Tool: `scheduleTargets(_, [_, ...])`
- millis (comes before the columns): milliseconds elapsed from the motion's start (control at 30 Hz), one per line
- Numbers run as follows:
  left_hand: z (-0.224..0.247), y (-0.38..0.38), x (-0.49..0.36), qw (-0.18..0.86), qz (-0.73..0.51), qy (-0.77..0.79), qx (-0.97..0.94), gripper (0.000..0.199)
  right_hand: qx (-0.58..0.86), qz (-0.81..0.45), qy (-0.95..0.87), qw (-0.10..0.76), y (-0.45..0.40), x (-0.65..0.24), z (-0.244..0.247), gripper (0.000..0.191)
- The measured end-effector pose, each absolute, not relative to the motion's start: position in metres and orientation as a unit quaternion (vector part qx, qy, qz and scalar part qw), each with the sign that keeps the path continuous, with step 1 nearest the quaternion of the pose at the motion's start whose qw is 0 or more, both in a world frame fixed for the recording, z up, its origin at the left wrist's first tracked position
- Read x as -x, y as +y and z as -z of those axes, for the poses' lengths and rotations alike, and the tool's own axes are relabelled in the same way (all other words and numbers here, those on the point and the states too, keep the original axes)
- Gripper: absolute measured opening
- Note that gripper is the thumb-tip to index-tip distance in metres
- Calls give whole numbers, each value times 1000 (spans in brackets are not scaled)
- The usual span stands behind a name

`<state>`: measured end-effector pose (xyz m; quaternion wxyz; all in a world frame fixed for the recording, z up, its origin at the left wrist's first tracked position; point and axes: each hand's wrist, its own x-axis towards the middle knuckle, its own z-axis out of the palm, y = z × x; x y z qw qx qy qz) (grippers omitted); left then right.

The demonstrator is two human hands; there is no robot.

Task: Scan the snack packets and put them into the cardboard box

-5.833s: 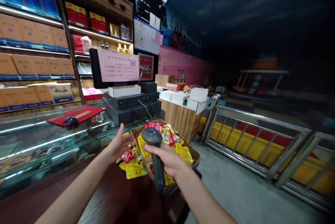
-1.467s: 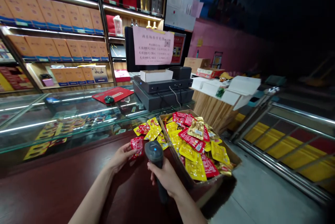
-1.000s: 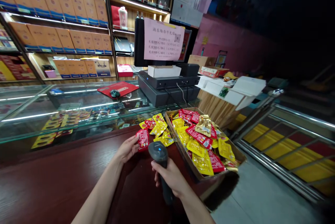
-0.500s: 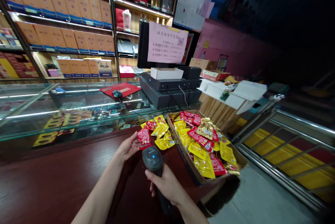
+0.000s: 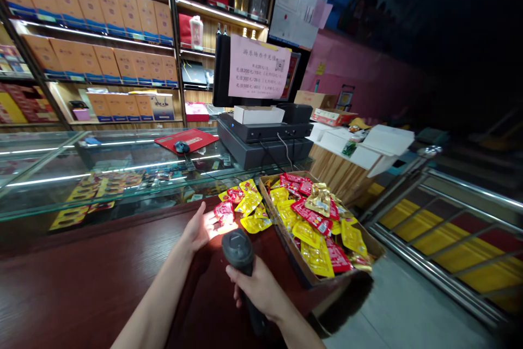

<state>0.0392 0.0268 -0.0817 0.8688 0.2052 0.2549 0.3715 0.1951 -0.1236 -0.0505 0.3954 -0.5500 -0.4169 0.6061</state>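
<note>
My right hand (image 5: 255,283) is wrapped around the handle of a black barcode scanner (image 5: 238,251), whose head points away from me. My left hand (image 5: 201,229) lies with its fingers stretched out and thumb raised, the fingertips at the left edge of a red snack packet (image 5: 224,212). Bright reddish-white light falls on those fingers and the packet's lower end. Whether the fingers bear the packet's weight I cannot tell. Just beyond lie several yellow snack packets (image 5: 250,202), with some red among them.
At the right, an open cardboard box (image 5: 286,245) holds many yellow, red and gold packets. Behind stand a glass display counter (image 5: 134,166), a monitor (image 5: 223,74) with a pink notice, and a black cash drawer (image 5: 261,150). A metal railing (image 5: 457,251) runs along the right.
My left thumb has lifted off the red packet, and the fingers have opened out. The scanner's blue light has gone out, and a bright beam now shows on the left fingers and packet.
</note>
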Motion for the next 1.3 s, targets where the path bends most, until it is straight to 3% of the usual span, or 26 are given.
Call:
scheduleTargets(300, [62, 13, -51, 873, -335, 233, -269, 56, 592, -466, -415, 510, -114, -219, 37, 33])
scheduleTargets(667, [-6, 4, -131, 891, -258, 193, -321, 49, 514, -578, -305, 556, -88, -294, -35, 23])
scheduleTargets(833, [-54, 53, -189, 874, -238, 232, -356, 64, 481, -554, -305, 608, -50, -335, -77, 15])
scheduleTargets(933, [-68, 77, -220, 815, -297, 327, -374, 74, 490, -521, -313, 625, -32, -355, -91, 13])
scheduleTargets(1067, [-59, 92, -231, 762, -325, 391, -401, 80, 523, -511, -293, 616, -32, -369, -89, 10])
scheduleTargets(1200, [-29, 87, -207, 726, -331, 401, -449, 59, 497, -560, -289, 596, -55, -367, -70, 13])
scheduleTargets(1300, [-1, 76, -184, 669, -324, 412, -526, 47, 456, -575, -281, 618, -75, -353, -53, 27])
